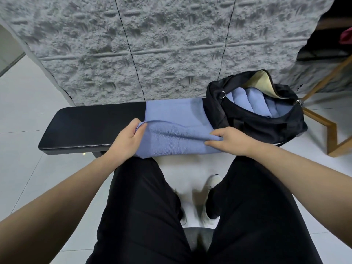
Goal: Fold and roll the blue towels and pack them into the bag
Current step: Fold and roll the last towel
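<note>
**Both hands on the near edge of the towel**

Head view: your left hand (127,139) pinches the near left corner of the flat blue terry towel (174,119), thumb and curled fingers closed on the lifted cloth. Your right hand (231,140) grips the near right edge, fingers curled into a bunch of fabric. The towel lies spread across the long black padded bench (91,123), its near edge raised between your hands and its far right corner touching the black duffel bag (266,121). That bag sits open at the right end of the bench, with several rolled blue towels (253,101) packed side by side inside it, under its cream lining. Behind the bench stands a grey textured wall panel (152,44).
</note>
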{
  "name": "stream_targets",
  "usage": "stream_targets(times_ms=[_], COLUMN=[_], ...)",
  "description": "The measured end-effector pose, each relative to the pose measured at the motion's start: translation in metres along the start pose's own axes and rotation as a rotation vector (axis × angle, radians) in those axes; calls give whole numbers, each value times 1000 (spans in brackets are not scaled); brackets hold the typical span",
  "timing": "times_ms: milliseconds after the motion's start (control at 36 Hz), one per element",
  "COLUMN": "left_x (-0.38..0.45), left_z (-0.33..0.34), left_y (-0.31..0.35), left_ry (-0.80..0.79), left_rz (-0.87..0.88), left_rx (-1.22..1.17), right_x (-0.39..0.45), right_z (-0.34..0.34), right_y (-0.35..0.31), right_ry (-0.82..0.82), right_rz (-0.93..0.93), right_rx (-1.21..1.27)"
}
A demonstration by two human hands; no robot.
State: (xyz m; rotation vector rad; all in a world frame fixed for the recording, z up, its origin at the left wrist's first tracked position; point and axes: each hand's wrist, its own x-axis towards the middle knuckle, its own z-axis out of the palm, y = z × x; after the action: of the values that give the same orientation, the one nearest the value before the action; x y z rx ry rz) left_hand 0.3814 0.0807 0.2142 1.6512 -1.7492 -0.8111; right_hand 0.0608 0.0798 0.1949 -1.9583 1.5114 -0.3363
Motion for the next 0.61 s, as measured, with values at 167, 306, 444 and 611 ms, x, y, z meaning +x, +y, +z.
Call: stream_targets(times_ms=[167, 306, 444, 611], left_x=[-1, -3, -4, -5], left_z=[-1, -2, -1, 1], left_y=[7, 10, 10, 10], left_ry=[-9, -19, -67, -203], left_rz=[-49, -63, -90, -143], left_rx=[16, 22, 43, 41], right_x=[-3, -5, -5, -9], right_z=[-4, -5, -3, -4], right_y=[-10, -12, -13, -17], right_ry=[-96, -106, -186, -247], right_rz=[-7, 27, 67, 95], right_rx=[-3, 64, 62, 99])
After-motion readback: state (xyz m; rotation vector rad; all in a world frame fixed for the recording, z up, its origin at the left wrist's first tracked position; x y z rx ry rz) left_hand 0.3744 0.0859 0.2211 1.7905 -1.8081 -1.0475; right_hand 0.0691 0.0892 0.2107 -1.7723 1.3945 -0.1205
